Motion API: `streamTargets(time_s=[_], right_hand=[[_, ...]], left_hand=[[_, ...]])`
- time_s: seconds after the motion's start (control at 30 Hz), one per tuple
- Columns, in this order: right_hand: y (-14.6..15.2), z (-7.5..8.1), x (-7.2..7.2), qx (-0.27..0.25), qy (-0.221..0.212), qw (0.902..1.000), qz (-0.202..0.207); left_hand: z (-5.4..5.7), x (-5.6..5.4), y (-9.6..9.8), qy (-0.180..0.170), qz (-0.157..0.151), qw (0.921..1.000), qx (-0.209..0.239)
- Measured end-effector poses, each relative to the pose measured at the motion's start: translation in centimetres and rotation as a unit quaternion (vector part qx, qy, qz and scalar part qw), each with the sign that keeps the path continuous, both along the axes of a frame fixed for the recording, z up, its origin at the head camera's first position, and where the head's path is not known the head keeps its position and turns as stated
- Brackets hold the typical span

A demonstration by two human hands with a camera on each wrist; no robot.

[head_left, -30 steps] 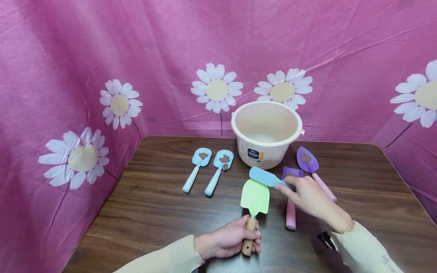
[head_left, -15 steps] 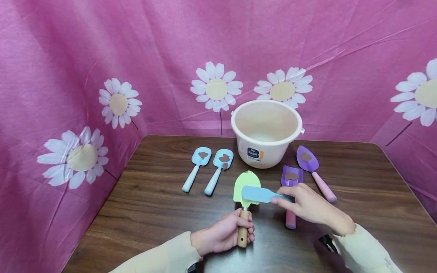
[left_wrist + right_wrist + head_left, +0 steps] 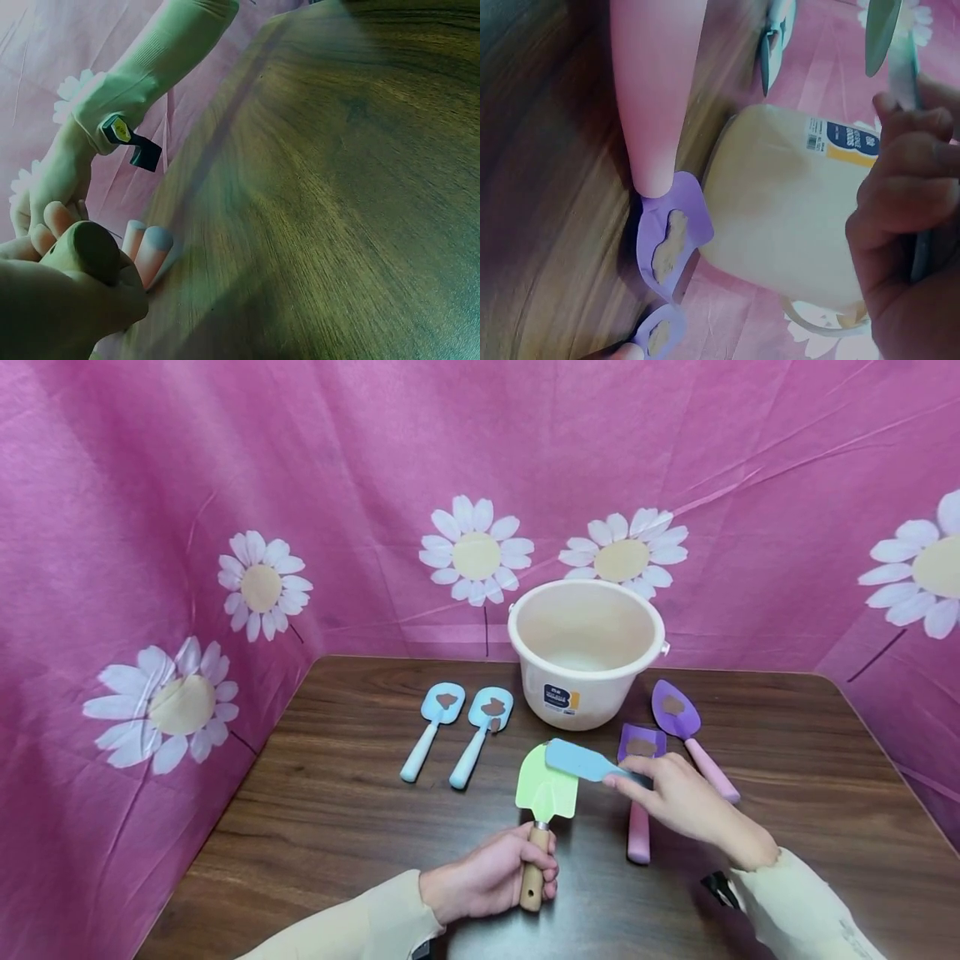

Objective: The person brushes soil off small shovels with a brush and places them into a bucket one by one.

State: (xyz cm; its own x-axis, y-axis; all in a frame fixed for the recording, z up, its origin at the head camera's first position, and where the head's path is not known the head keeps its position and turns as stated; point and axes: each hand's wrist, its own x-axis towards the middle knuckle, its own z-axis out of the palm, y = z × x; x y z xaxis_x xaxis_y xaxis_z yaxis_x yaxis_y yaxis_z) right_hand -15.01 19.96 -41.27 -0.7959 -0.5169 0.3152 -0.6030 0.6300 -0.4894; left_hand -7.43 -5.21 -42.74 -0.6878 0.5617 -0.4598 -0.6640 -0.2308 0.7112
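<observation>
1. Your blue spatula [image 3: 573, 760] had shifted since half a second earlier, from low on the green trowel [image 3: 543, 795] up towards its tip.
2. Your right hand [image 3: 693, 802] pinched the spatula; your left hand [image 3: 491, 875] had its fingers curled around the trowel's handle.
3. Both tools were held above the desk [image 3: 330, 843], before the cream bucket [image 3: 618, 697].
4. Two purple shovels [image 3: 686, 727] lay right of the trowel, two pale-blue shovels [image 3: 427, 742] left.
</observation>
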Motion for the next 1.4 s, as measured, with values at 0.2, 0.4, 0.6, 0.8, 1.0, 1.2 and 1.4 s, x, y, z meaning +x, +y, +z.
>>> streamTargets(time_s=[0.2,0.4,0.6,0.8,1.0,1.2,1.4], right_hand=[[-0.2,0.0,-0.2,0.021,0.02,0.9968,-0.075],[-1.2,0.6,0.5,0.044,0.075,0.9873,-0.133],[-1.9,1.5,1.2,0.021,0.081,0.9837,-0.16],[-3.2,2.3,2.5,0.034,0.075,0.9926,-0.089],[-4.7,2.5,4.2,0.076,0.038,0.9951,-0.05],[-5.2,2.2,4.5,0.103,0.009,0.9931,-0.056],[-4.6,2.0,3.8,0.1,0.002,0.9926,-0.069]], left_hand=[[-0.2,0.2,0.1,0.008,-0.005,0.9999,-0.009],[-0.1,0.3,0.3,0.021,0.002,0.9995,-0.022],[0.0,0.2,0.2,0.021,0.015,0.9993,-0.025],[-0.1,0.1,0.3,0.025,0.032,0.9979,-0.05],[-0.3,0.0,0.4,0.04,0.014,0.9961,-0.078],[-0.5,0.0,0.4,0.037,0.005,0.9962,-0.079],[-0.8,0.2,0.4,0.036,0.003,0.9964,-0.077]])
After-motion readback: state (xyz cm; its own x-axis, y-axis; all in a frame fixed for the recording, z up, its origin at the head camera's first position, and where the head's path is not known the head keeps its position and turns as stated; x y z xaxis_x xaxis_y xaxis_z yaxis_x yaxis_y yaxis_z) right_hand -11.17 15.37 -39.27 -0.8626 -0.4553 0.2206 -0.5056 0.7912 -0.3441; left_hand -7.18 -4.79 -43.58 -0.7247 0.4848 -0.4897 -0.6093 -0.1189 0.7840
